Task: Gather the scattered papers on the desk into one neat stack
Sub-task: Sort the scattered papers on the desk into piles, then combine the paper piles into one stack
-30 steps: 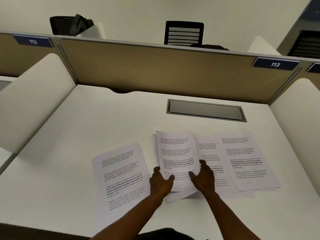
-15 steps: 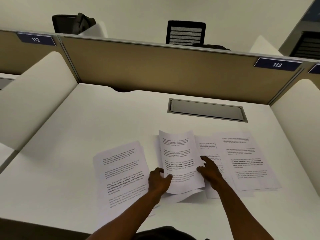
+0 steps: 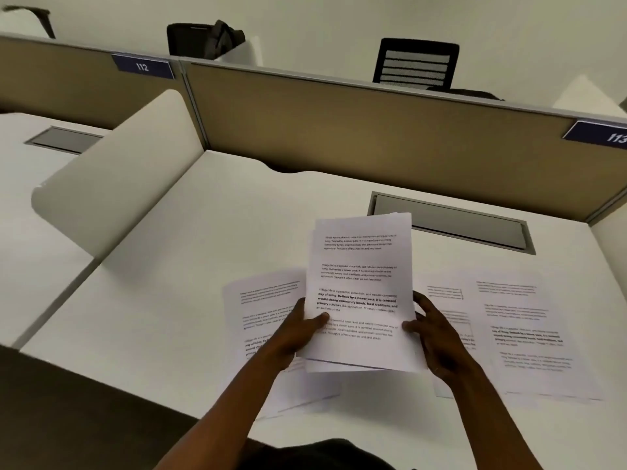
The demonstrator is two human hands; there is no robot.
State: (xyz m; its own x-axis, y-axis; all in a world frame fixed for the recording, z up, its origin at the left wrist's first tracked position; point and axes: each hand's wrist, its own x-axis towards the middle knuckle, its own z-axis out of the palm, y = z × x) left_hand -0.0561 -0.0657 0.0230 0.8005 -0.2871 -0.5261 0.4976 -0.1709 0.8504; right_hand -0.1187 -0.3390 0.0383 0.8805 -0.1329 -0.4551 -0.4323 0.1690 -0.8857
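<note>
A small bundle of printed sheets [image 3: 359, 266] is lifted off the white desk [image 3: 190, 273] and tilted toward me. My left hand [image 3: 298, 330] grips its lower left edge with the thumb on top. My right hand [image 3: 431, 334] grips its lower right edge. More printed papers lie flat on the desk: a left pile [image 3: 264, 310] partly hidden behind my left hand, and overlapping right sheets [image 3: 522, 334] beside my right hand.
A grey cable hatch [image 3: 468, 225] is set into the desk behind the papers. A tan partition [image 3: 373, 130] closes the far side, with curved white side dividers [image 3: 112, 184]. Black chairs stand beyond it. The desk's front edge is at the lower left.
Both hands have raised the middle sheets from the desk and hold them up by the lower edges. My view has swung left, so the papers sit further right.
</note>
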